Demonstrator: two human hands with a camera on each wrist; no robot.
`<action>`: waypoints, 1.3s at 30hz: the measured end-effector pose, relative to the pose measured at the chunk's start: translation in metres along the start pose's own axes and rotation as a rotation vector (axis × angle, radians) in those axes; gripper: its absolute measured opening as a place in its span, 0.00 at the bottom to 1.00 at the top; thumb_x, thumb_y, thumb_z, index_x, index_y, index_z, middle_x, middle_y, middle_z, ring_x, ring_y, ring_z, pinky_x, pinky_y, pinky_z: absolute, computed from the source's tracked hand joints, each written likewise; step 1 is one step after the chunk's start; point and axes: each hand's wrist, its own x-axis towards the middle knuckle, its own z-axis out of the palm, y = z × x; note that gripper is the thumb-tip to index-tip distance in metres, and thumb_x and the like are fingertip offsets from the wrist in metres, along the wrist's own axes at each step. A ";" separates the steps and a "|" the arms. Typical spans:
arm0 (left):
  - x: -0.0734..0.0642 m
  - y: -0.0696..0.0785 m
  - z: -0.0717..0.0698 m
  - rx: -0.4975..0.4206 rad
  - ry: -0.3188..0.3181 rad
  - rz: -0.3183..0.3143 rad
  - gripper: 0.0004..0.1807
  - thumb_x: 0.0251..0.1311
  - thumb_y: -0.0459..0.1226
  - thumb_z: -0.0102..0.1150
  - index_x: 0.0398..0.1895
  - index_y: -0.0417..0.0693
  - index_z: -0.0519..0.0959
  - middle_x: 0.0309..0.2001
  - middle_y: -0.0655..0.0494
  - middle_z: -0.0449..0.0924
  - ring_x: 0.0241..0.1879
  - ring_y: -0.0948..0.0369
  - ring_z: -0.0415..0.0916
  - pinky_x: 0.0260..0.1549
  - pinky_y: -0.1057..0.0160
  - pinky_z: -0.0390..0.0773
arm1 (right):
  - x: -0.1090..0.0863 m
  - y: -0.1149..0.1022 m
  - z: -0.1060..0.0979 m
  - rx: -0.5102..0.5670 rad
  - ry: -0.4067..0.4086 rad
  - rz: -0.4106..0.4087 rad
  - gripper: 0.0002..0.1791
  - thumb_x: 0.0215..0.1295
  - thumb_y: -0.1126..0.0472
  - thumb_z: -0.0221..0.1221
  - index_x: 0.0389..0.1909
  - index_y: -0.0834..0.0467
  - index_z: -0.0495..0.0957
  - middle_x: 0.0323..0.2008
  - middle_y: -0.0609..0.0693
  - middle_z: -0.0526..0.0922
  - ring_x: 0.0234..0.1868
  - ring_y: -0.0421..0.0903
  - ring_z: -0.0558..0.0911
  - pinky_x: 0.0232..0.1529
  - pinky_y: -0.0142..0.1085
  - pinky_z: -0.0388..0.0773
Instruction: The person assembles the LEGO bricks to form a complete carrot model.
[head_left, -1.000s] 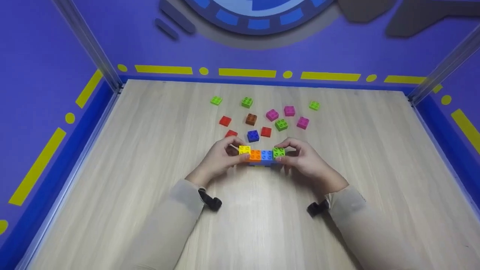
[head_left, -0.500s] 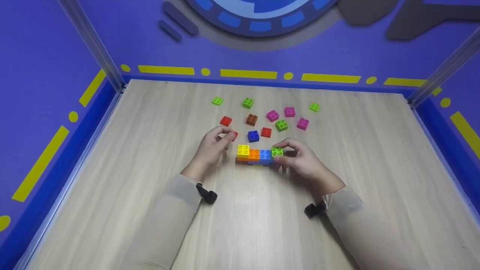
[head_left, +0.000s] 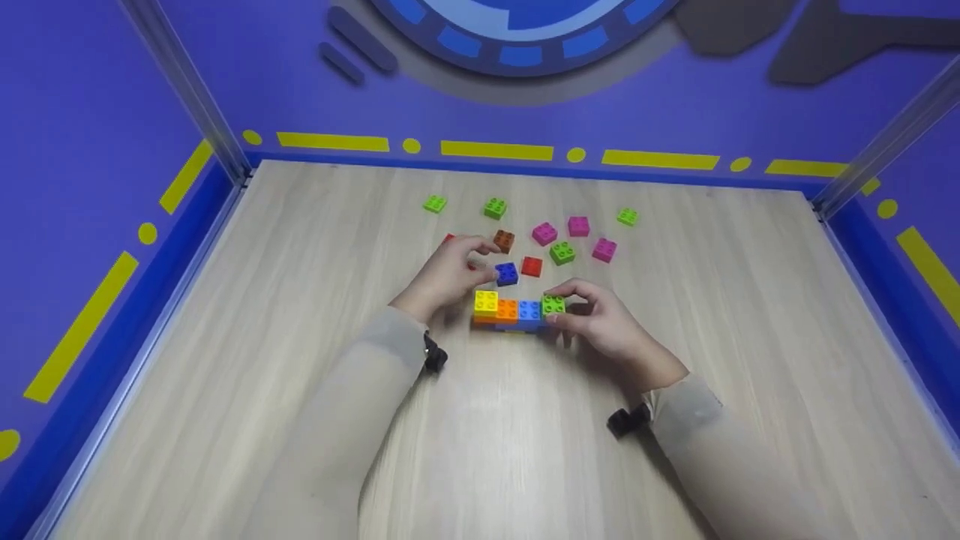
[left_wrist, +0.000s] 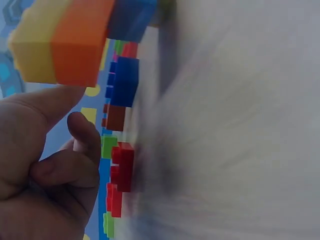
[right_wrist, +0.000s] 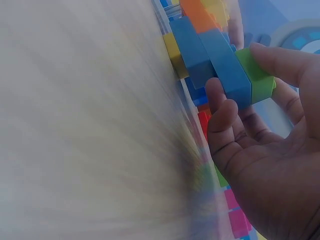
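Note:
My right hand (head_left: 611,319) pinches the lime green brick (head_left: 553,304) at the right end of a built brick piece. Along its top run a light blue brick (head_left: 530,309), an orange brick (head_left: 508,310) and a yellow brick (head_left: 486,301) at the left end. In the right wrist view a lower yellow brick (right_wrist: 175,56) shows under the blue ones. My left hand (head_left: 450,271) reaches over the table behind the piece, fingers bent and apart, holding nothing. Its thumb is close to a dark blue brick (head_left: 507,274), its forefinger near a brown brick (head_left: 504,240).
A red brick (head_left: 532,266) lies right of the dark blue one. Two more red bricks are partly behind the left hand. Loose pink bricks (head_left: 578,226) and green bricks (head_left: 495,208) lie farther back. Blue panels (head_left: 495,112) enclose the table (head_left: 300,300) at back and sides.
My left hand has let go of the yellow end, gone back-left to a red brick, then right toward the dark blue brick. The right hand keeps its grip on the green brick.

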 end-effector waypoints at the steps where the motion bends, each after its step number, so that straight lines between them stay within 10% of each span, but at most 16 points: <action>1: 0.002 0.000 0.001 0.011 -0.010 -0.010 0.23 0.78 0.39 0.72 0.73 0.56 0.83 0.73 0.53 0.81 0.73 0.50 0.80 0.77 0.44 0.79 | 0.000 0.000 0.000 0.004 -0.001 0.001 0.20 0.75 0.64 0.71 0.65 0.61 0.84 0.63 0.58 0.83 0.36 0.49 0.88 0.42 0.34 0.85; 17: 0.006 0.002 0.010 0.009 -0.042 -0.101 0.19 0.75 0.38 0.75 0.66 0.54 0.88 0.63 0.54 0.90 0.62 0.53 0.87 0.70 0.50 0.85 | -0.001 0.002 0.001 0.011 -0.022 0.007 0.20 0.76 0.63 0.71 0.65 0.60 0.86 0.61 0.57 0.85 0.32 0.51 0.87 0.36 0.35 0.84; 33: -0.010 0.001 -0.004 -0.117 0.087 0.083 0.15 0.70 0.39 0.76 0.57 0.52 0.86 0.57 0.55 0.85 0.36 0.59 0.74 0.39 0.60 0.77 | 0.000 0.003 0.000 0.025 -0.016 0.021 0.21 0.75 0.64 0.71 0.66 0.61 0.85 0.62 0.58 0.84 0.32 0.51 0.87 0.36 0.34 0.85; 39: -0.024 0.008 -0.004 -0.151 0.084 0.184 0.14 0.70 0.39 0.76 0.56 0.54 0.87 0.55 0.57 0.85 0.44 0.55 0.74 0.45 0.59 0.74 | 0.000 0.001 -0.002 0.036 -0.009 0.024 0.21 0.75 0.64 0.71 0.66 0.61 0.84 0.60 0.58 0.86 0.31 0.50 0.87 0.36 0.35 0.85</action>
